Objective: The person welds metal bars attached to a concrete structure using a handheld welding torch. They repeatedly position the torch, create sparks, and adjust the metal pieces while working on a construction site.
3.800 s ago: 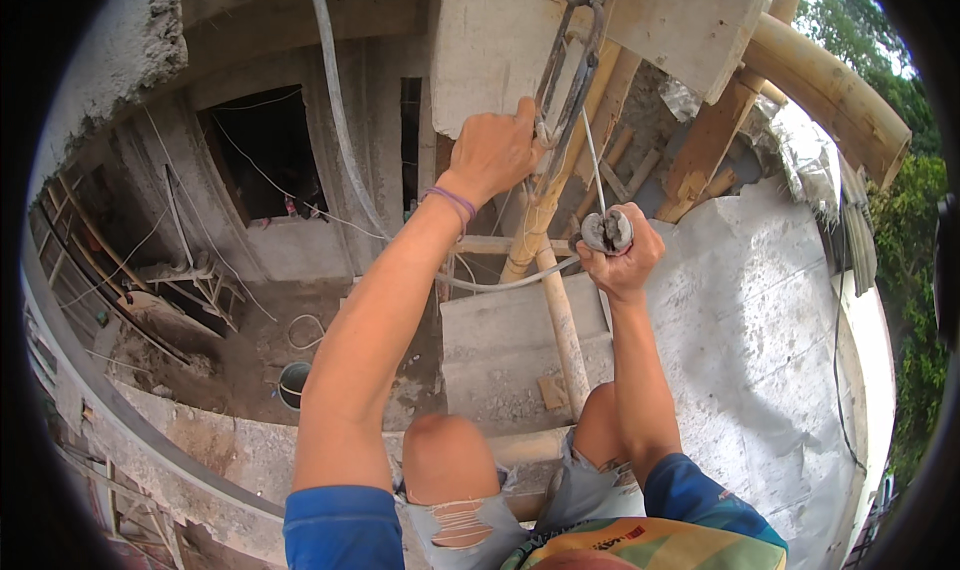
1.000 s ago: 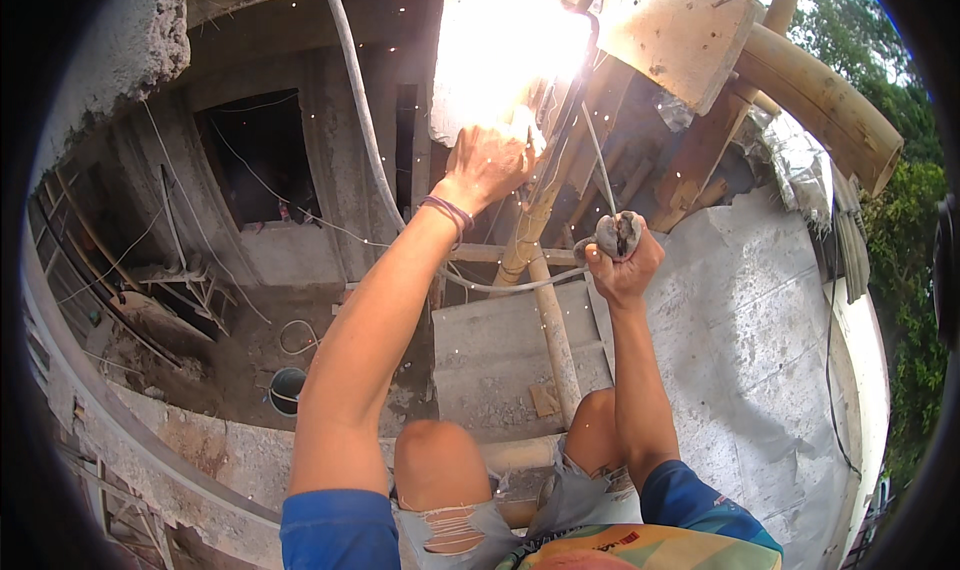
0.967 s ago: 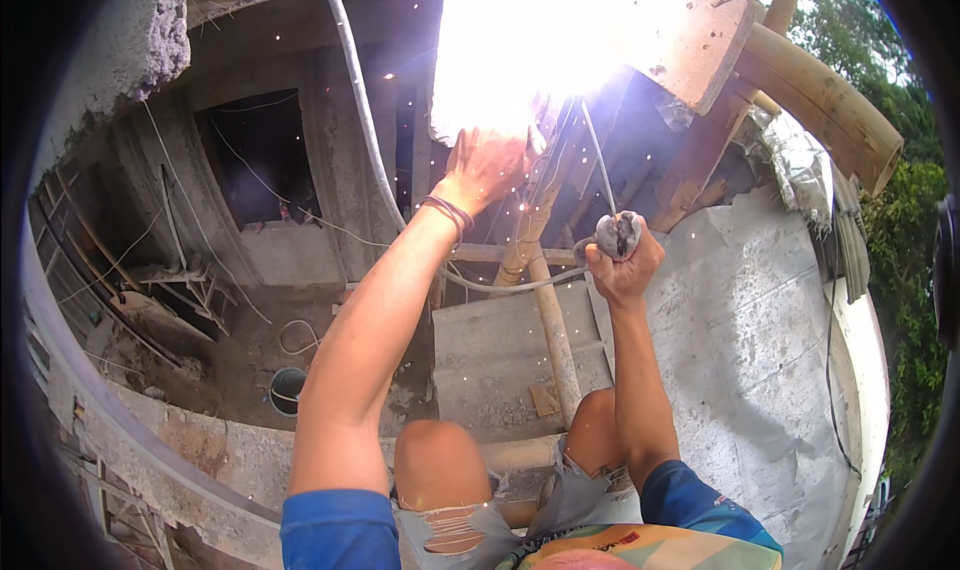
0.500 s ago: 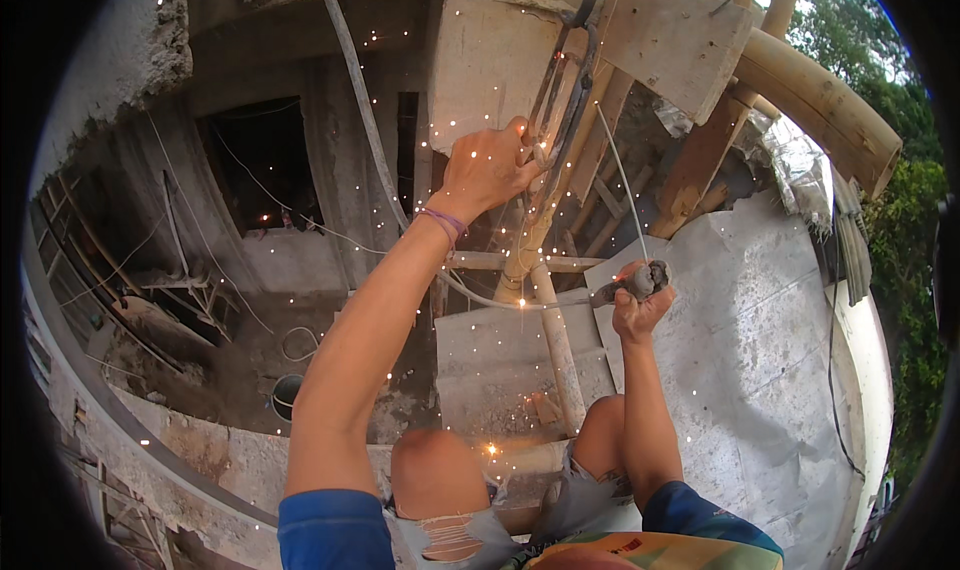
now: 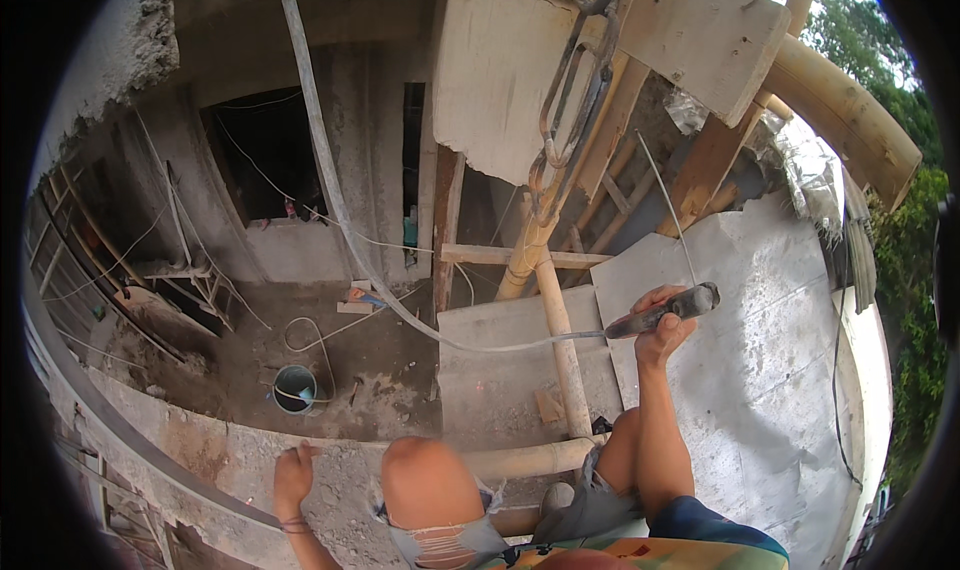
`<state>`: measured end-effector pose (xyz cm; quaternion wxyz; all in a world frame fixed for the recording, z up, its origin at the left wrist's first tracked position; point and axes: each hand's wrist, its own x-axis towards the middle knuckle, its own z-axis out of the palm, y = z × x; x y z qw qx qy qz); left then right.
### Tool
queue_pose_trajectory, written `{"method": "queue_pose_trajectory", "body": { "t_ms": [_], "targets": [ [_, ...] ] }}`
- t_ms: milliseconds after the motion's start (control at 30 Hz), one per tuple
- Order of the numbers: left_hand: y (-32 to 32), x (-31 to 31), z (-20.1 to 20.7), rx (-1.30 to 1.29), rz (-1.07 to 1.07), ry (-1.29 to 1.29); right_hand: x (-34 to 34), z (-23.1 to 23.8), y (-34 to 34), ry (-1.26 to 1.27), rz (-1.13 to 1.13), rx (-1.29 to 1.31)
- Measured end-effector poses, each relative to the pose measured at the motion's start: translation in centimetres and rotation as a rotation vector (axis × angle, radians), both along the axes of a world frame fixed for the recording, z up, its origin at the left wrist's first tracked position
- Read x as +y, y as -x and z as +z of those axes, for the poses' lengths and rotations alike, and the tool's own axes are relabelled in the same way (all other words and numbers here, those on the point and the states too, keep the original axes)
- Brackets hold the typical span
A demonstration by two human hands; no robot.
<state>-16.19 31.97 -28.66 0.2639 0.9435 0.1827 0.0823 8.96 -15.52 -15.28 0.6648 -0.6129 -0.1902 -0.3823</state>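
My right hand [image 5: 660,335] grips a dark welding electrode holder [image 5: 690,302] over the grey metal sheet. A thin welding rod [image 5: 667,208] slants up and leftward from the holder, its tip apart from the metalwork. Ahead of it, long dark steel links [image 5: 603,78] hang beside the timber and bamboo posts. At the lower left, my left hand [image 5: 293,478] is low over the rough concrete ledge [image 5: 235,455], loosely curled with a finger sticking out. Nothing shows in it. From the holder a grey cable [image 5: 470,348] runs left and upward.
Bamboo poles [image 5: 562,340] and a wooden crosspiece [image 5: 545,257] stand in front of me. A corrugated metal sheet [image 5: 770,370] covers the right side. Below on the left, a bucket [image 5: 295,388] rests on the dirt floor. A plank [image 5: 700,40] juts out overhead.
My left hand has let go of the steel links and dropped to the lower left. The flying sparks have vanished. The rod and holder have shifted slightly right, and the holder has turned.
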Motion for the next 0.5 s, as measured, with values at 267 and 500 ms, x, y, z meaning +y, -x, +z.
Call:
{"method": "queue_pose_trajectory", "body": {
  "t_ms": [267,500],
  "targets": [
    [-4.5,-8.8,12.6,-0.614,0.067,0.510,1.8,1.6,-0.9,0.149,-0.060,-0.157],
    [-26.7,-14.9,27.9,-0.759,-0.595,0.477,2.1,3.5,0.9,0.161,-0.058,-0.186]
  ]
}}
